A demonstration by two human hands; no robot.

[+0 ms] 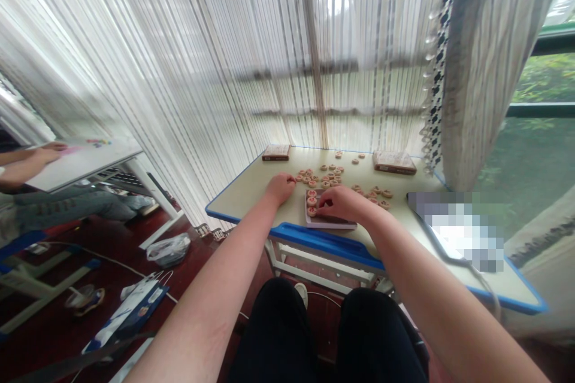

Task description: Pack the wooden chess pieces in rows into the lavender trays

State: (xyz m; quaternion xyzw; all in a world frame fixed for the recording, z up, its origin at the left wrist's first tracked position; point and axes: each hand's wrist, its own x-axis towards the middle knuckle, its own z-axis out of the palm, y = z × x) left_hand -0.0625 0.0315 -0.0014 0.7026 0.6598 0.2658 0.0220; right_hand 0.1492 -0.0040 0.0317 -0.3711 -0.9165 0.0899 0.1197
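Note:
A shallow open box (pixel 332 225) sits near the table's front edge. Along its left side runs a column of round wooden Chinese chess pieces (pixel 312 202) with red characters. My right hand (pixel 339 202) reaches into the box, fingers curled and pinched beside that column; whatever lies between the fingertips is hidden. Left of the box, my left hand (pixel 283 187) rests on the table with curled fingers. Its fingertips meet the edge of a pile of loose chess pieces (pixel 331 177), and I cannot make out what they hold. More loose pieces (pixel 376 193) lie right of the box.
Two closed flat boxes, one left (pixel 276 152) and one right (pixel 394 161), lie at the table's back. A tablet-like device (pixel 442 236) with a cable lies on the right. Another person's hands (pixel 45 154) rest at a neighbouring table. Bags (pixel 168 249) stand on the floor.

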